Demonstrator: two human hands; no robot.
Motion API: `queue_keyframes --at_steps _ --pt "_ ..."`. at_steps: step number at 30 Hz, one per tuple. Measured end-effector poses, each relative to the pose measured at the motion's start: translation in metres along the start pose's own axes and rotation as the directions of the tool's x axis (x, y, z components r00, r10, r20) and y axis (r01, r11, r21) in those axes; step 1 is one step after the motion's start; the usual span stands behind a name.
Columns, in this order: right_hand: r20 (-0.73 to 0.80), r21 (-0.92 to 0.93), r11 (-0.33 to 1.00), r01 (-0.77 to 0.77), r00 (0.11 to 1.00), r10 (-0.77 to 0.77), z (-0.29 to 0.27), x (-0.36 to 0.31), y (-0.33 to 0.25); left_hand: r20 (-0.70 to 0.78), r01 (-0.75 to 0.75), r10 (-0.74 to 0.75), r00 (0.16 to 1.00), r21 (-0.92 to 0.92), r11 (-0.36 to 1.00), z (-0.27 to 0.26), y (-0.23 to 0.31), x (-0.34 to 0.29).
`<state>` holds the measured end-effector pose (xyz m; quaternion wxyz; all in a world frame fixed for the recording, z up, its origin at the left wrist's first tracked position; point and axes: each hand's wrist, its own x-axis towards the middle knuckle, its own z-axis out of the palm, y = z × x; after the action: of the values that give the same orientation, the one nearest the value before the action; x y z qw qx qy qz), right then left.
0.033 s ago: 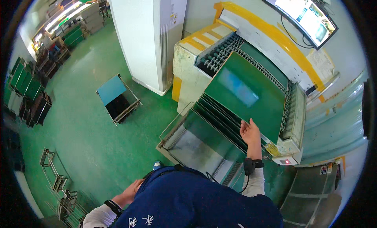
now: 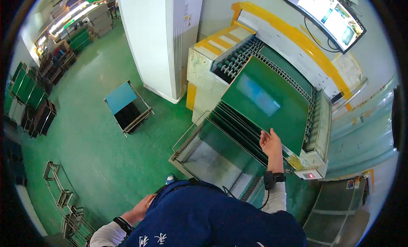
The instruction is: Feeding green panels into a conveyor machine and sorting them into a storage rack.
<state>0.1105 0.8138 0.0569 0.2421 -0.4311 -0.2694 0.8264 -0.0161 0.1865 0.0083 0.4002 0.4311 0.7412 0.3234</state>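
A large flat green panel (image 2: 272,104) lies tilted on the roller conveyor (image 2: 238,60), with a bluish light reflection on its face. My right hand (image 2: 270,143) is at the panel's near edge, palm turned up, fingers loosely curved and apart. Whether the fingertips touch that edge, I cannot tell. Just below stands a slotted rack (image 2: 193,151) holding several upright green panels (image 2: 238,130) side by side. My left hand (image 2: 142,207) rests against my dark blue apron (image 2: 212,217) at the waist; its fingers are mostly hidden behind the cloth.
A white column (image 2: 157,43) stands left of the conveyor. A wall screen (image 2: 327,17) hangs above. On the green floor (image 2: 144,157) are a small rack with a blue panel (image 2: 121,98) and metal frames (image 2: 63,198). Loaded racks (image 2: 40,115) and co-workers stand at far left.
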Motion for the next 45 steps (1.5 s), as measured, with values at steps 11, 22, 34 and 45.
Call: queue_keyframes --at_steps 11,22,34,45 --pt "0.062 -0.069 0.996 -0.048 0.997 0.052 0.011 0.015 -0.012 0.018 -0.018 0.015 1.0 0.177 0.984 0.0 0.017 0.012" --pt "0.065 -0.038 0.999 -0.016 0.998 0.018 0.016 0.032 -0.018 -0.02 0.062 -0.06 0.998 0.104 0.993 0.004 0.021 0.011" --pt "0.107 -0.2 0.979 0.041 0.994 -0.02 0.012 0.035 -0.014 -0.019 0.11 -0.109 0.994 0.057 0.992 -0.005 0.044 0.018" --pt "0.465 -0.756 0.381 0.533 0.846 -0.261 0.056 -0.06 0.05 -0.028 0.03 -0.029 0.999 0.027 0.999 -0.008 0.035 0.017"
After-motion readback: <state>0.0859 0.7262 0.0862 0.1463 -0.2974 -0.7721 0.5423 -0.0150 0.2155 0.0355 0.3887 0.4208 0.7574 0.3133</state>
